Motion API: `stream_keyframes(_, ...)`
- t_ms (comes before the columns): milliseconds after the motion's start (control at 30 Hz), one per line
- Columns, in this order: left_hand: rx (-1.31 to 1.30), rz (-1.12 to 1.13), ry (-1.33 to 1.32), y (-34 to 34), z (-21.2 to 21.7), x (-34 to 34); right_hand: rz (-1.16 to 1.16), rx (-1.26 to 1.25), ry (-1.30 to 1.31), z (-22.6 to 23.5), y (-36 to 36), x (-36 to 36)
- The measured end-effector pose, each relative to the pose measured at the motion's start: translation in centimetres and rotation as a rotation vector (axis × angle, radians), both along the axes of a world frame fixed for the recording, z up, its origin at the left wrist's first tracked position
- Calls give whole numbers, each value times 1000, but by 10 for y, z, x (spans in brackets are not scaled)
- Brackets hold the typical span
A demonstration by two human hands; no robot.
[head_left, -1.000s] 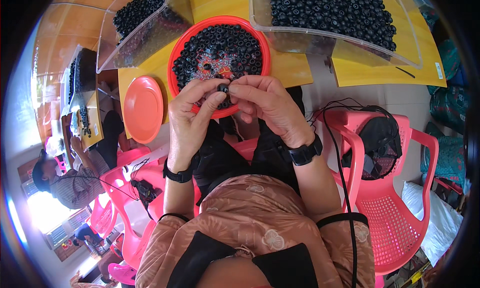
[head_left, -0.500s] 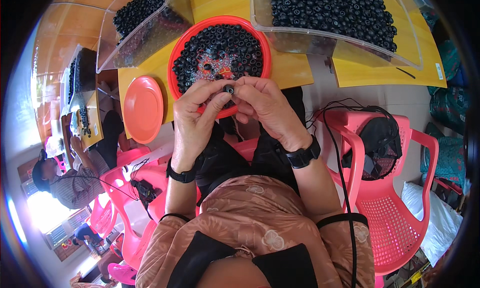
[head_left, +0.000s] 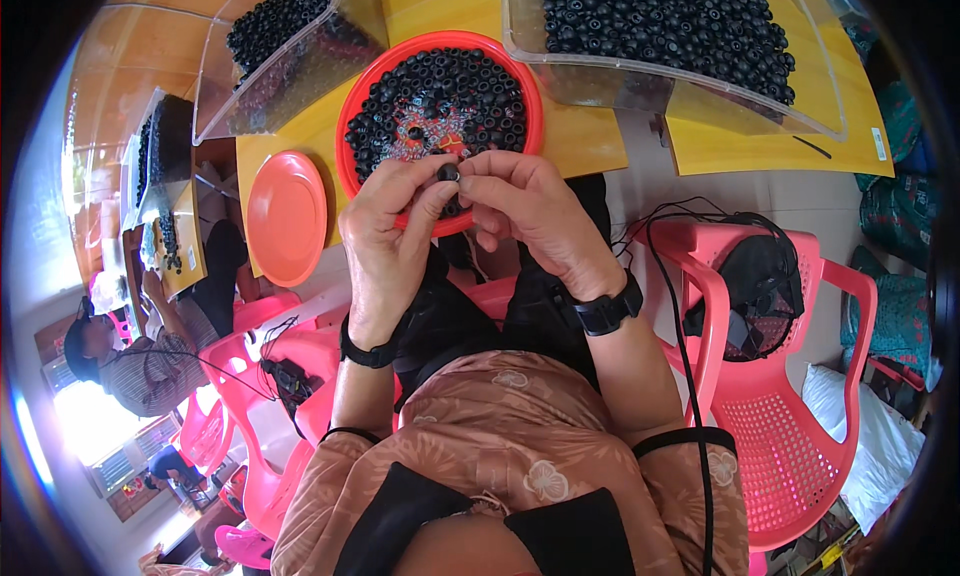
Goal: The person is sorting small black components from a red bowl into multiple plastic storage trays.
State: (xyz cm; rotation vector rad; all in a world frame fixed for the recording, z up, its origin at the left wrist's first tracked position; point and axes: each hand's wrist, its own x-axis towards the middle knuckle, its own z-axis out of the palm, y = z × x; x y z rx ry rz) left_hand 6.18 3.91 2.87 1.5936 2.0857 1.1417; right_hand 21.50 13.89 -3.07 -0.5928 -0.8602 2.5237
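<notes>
Over the near rim of a round red basin (head_left: 535, 106), my two hands meet fingertip to fingertip. Thumb and forefinger of my left hand (head_left: 392, 208) pinch a small black ring-shaped part (head_left: 448, 172). My right hand (head_left: 530, 204) is closed in a pinch against the part's right side; a tiny bright spot shows there, but whatever its fingertips hold is too small to tell. Many similar black parts (head_left: 490, 81) lie in the basin, around a middle patch of small shiny bits (head_left: 440, 128).
An orange-red plate (head_left: 287, 219) sits left of the basin on the yellow table (head_left: 590, 141). Clear bins of black parts stand at the back left (head_left: 265, 86) and back right (head_left: 690, 71). A pink chair (head_left: 770, 436) with a black bag is at my right; another person (head_left: 150, 361) sits at far left.
The black part has turned between my fingers, so its hole no longer faces up as plainly. Both hands have shifted very slightly left.
</notes>
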Motion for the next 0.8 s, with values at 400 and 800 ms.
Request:
stream_keyframes(400, 28, 0, -36, 1, -5, 0, -23, -90, 52, 1, 4, 3)
stream_keyframes(800, 30, 17, 229, 2, -9, 8, -63, -118, 66, 1, 3, 2)
